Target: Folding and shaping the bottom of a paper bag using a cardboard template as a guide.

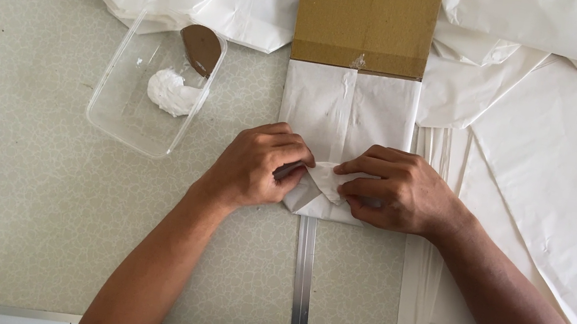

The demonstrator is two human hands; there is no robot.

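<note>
Both hands, left hand and right hand, pinch the white paper bag.

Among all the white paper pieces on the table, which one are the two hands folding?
The white paper wrapped around the cardboard board, at centre; the left hand and right hand pinch its near end. Other sheets lie untouched.

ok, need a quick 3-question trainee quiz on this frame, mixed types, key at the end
1. True or false: the clear plastic tray holds a blob of white paste.
2. Multiple choice: the left hand and right hand are pressing on A) the brown cardboard form, B) the folded end of the white paper, C) the tray.
3. On which side of the hands does the stack of white sheets lie?

Key: 1 true; 2 B; 3 the right side.
</note>
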